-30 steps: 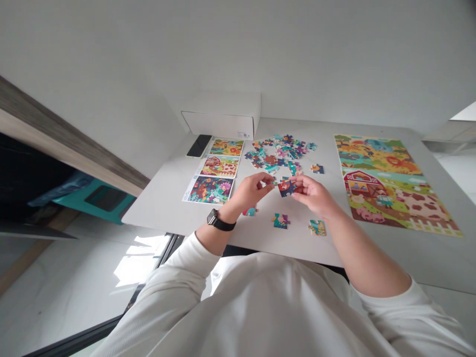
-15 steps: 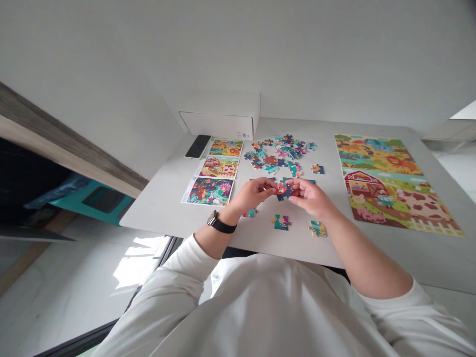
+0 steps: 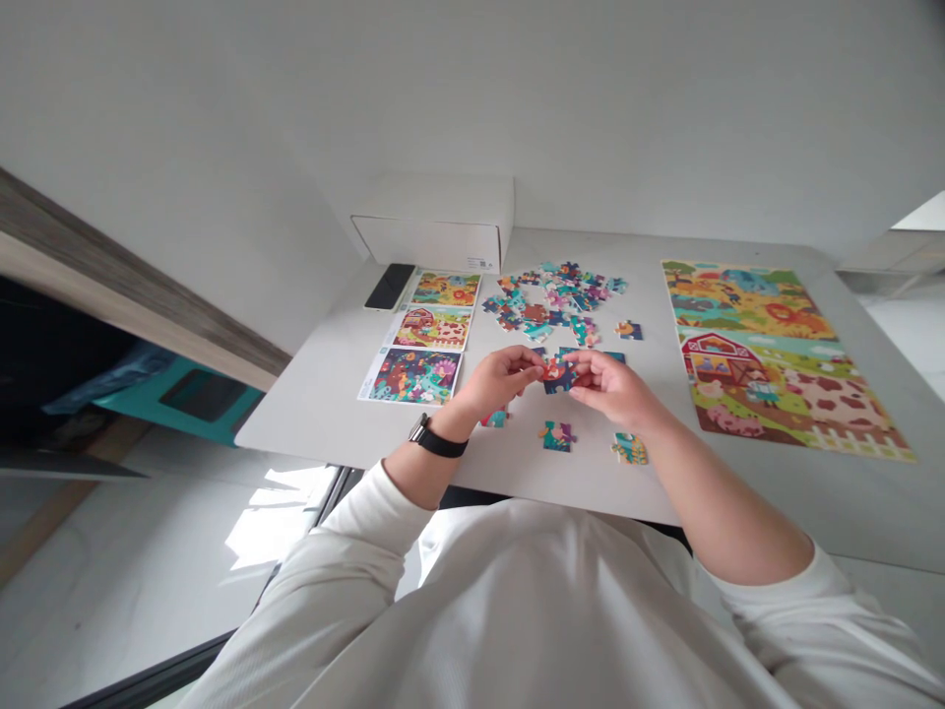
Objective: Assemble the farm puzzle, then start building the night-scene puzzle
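Between my two hands is a dark blue and red jigsaw puzzle piece [image 3: 559, 375], perhaps more than one joined. My left hand [image 3: 503, 379] pinches its left side, a black-banded watch [image 3: 438, 439] on that wrist. On its right edge, the fingers of my right hand [image 3: 611, 384] are closed. Some dark blue pieces [image 3: 614, 357] lie just behind my hands, partly covered by them. Nearer to me on the table lie a teal and purple piece [image 3: 557, 436] and a teal and yellow piece [image 3: 630, 448]. A red and teal piece [image 3: 496, 418] shows partly below my left hand.
A heap of loose puzzle pieces [image 3: 553, 300] lies behind my hands, with a single piece [image 3: 629, 331] to its right. At left are a picture sheet [image 3: 419, 376], a phone [image 3: 390, 287] and a white box [image 3: 428, 241]. Two farm and safari puzzle pictures [image 3: 783, 374] lie at right.
Both hands stay on the held piece, which has tilted slightly and shows a little more of its face. The whole view has shifted slightly.
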### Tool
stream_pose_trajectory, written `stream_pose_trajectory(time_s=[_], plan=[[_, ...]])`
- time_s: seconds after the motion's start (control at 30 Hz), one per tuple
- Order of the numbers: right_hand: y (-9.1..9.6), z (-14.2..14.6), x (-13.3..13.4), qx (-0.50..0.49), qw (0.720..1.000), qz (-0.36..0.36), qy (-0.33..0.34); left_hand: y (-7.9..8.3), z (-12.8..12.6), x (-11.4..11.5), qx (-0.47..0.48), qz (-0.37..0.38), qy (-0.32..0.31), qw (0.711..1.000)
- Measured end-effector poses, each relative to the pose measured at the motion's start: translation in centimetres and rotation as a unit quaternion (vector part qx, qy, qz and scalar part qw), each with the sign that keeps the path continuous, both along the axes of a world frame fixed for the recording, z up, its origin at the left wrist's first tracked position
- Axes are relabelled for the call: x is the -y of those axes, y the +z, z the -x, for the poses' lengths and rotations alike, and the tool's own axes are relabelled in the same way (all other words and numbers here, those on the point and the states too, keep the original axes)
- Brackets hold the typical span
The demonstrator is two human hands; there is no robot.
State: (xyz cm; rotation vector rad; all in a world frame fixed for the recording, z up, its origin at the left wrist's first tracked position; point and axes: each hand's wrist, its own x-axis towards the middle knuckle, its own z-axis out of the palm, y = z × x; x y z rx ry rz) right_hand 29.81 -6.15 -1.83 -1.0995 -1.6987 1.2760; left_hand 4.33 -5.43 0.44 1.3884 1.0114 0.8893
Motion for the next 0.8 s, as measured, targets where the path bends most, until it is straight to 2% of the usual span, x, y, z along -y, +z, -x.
stream_pose_trajectory(time_s=[0.47, 0.8], plan=[[-0.07, 0.05, -0.03, 0.010, 1.000, -0.008, -0.009, -0.67, 0.16, -0.24, 0.002, 0.001, -0.001, 1.000], [-0.45, -0.07, -0.07, 0.040, 0.999, -0.035, -0.005, -0.57, 0.17, -0.16, 0.006, -0.005, 0.002, 1.000]])
